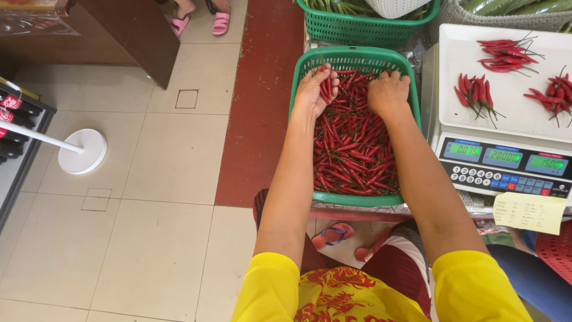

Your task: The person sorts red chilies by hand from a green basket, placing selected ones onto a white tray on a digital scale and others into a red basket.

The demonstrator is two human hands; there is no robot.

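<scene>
Red chillies (pixel 354 152) under both hands (pixel 351 94)

— What is the person wearing?
— A bright yellow short-sleeved shirt (pixel 333 292) with a red dragon-like pattern on the front, at six o'clock. The forearms are bare.
— And lower down?
— Dark red shorts (pixel 393 274) with white stripes, and red flip-flops (pixel 333 234) with blue straps.

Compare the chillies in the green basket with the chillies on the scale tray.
The chillies in the green basket lie in a dense heap, mostly stemless; the chillies on the scale tray sit in a few small, spread-out bunches with long stems. The left hand holds some basket chillies and the right hand rests in them; no hand touches the tray ones. Both are red and slender.
</scene>
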